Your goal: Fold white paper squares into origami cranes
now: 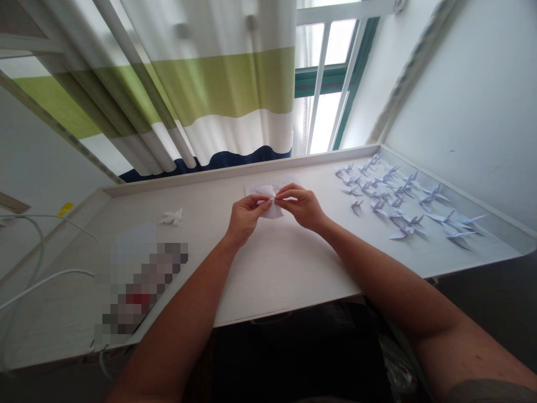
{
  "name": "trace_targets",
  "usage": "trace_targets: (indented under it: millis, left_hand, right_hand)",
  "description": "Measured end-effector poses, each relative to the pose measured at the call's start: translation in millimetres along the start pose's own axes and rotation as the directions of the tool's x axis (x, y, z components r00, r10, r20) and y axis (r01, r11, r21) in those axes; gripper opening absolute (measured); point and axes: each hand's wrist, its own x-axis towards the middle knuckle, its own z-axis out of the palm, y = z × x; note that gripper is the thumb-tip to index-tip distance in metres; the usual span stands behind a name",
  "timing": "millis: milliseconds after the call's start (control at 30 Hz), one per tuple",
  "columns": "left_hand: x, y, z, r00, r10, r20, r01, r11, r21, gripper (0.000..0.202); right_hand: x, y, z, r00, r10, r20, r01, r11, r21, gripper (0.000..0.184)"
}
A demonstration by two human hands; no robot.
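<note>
A small piece of folded white paper is held up over the middle of the desk. My left hand pinches it from the left, thumb and fingertips together. From the other side my right hand pinches the same paper, its fingertips almost meeting the left ones. The folds between the fingers are partly hidden. Behind the hands, a printed sheet lies flat on the desk.
Several folded paper cranes cover the right side of the white desk. At left lie a crumpled tissue, a blurred-out object and white cables. A raised rim runs along the back, below a curtain.
</note>
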Motion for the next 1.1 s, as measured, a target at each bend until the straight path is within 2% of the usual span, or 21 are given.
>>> trace_targets:
  millis: [133,333,467,567,700,867,1000,1100]
  left_hand:
    - [0.0,-2.1,-3.5,0.99,0.144,-0.011,-0.138,0.967,0.215,0.03]
    - [-2.8,1.9,-7.4,0.968,0.251,-0.001,-0.222,0.855,0.468,0.013]
    - [-3.1,3.9,-8.9,0.958,0.284,0.041,-0.263,0.81,0.524,0.008]
    - [-2.1,3.6,-10.2,0.943,0.323,0.081,-0.308,0.754,0.581,0.005]
    - [-1.3,2.2,-11.1,0.891,0.42,0.172,-0.42,0.621,0.662,0.005]
    - [-1.1,-2.5,-10.4,0.835,0.496,0.24,-0.493,0.479,0.727,0.009]
    - [0.0,-7.2,-9.4,0.81,0.531,0.25,-0.523,0.459,0.719,0.009]
    - [0.8,-8.1,-8.7,0.818,0.528,0.226,-0.515,0.5,0.696,0.007]
  right_hand:
    - [-1.3,0.2,0.2,1.0,0.003,0.012,-0.002,0.999,-0.039,0.035]
    - [-1.9,-4.5,-0.6,0.999,-0.024,0.037,0.028,0.995,-0.093,0.035]
    - [-2.2,-5.0,-2.6,0.994,-0.076,0.079,0.088,0.983,-0.163,0.033]
    - [-2.7,-3.1,-5.2,0.981,-0.152,0.12,0.181,0.938,-0.297,0.025]
    - [-3.1,0.4,-6.9,0.957,-0.217,0.194,0.284,0.842,-0.458,0.016]
    - [-4.3,4.4,-2.8,0.917,-0.321,0.235,0.398,0.738,-0.544,0.016]
    - [-4.7,5.1,0.8,0.909,-0.347,0.23,0.415,0.713,-0.565,0.015]
    - [-3.1,4.5,1.7,0.924,-0.332,0.191,0.382,0.767,-0.516,0.015]
